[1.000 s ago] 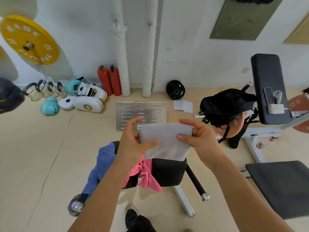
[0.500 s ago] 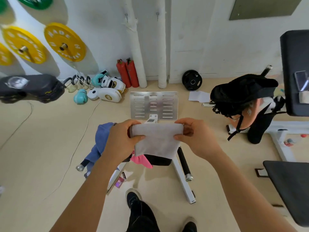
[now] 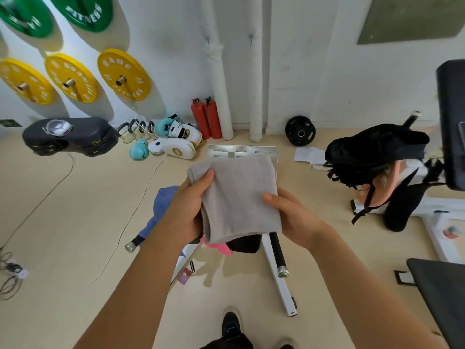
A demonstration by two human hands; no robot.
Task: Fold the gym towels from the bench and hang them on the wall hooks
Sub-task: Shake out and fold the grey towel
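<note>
I hold a folded grey towel point(image 3: 239, 197) in front of me with both hands. My left hand point(image 3: 187, 210) grips its left edge, thumb on top near the upper corner. My right hand point(image 3: 292, 215) holds the right edge from beneath, thumb on the cloth. Below the towel stands a small black bench point(image 3: 245, 244), mostly hidden. A blue towel point(image 3: 161, 210) hangs off its left side and a pink towel point(image 3: 219, 248) peeks out under the grey one. Two small hooks point(image 3: 207, 42) sit high on the white wall pipes.
Yellow and green weight plates point(image 3: 123, 75) hang on the left wall. Boxing gloves point(image 3: 176, 144), two red extinguishers point(image 3: 206, 118) and a black plate point(image 3: 300, 131) line the wall base. A black bag point(image 3: 372, 152) and another bench point(image 3: 450, 122) stand right. Cables point(image 3: 10, 270) trail left.
The towel has turned from a wide strip held at both top corners to an upright, narrower fold held by its sides. My view has lifted and shifted left, showing more wall plates.
</note>
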